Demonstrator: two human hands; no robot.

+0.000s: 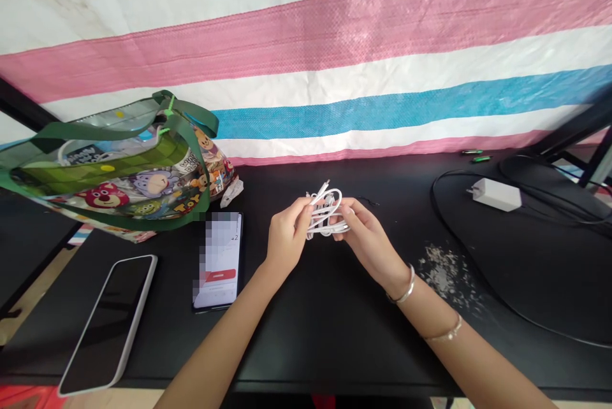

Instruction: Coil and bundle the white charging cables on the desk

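A bundle of coiled white charging cable (326, 213) is held between both hands, above the middle of the black table (296, 351). My left hand (289, 230) pinches its left side between thumb and fingers. On the other side, my right hand (366, 234) grips the loops, thumb on top and fingers partly hidden behind. A cable end sticks up from the top of the bundle. Just behind my right hand lies a thin dark cord or strip (369, 201), too small to make out.
On the left stand a cartoon-printed bag (153, 186), a lit phone (224, 262) and a dark-screened phone (108, 326). At right lie a white power adapter (495, 195), a black cable (471, 256), pale scraps (447, 272) and small green items (480, 159). A striped sheet (335, 39) hangs behind.
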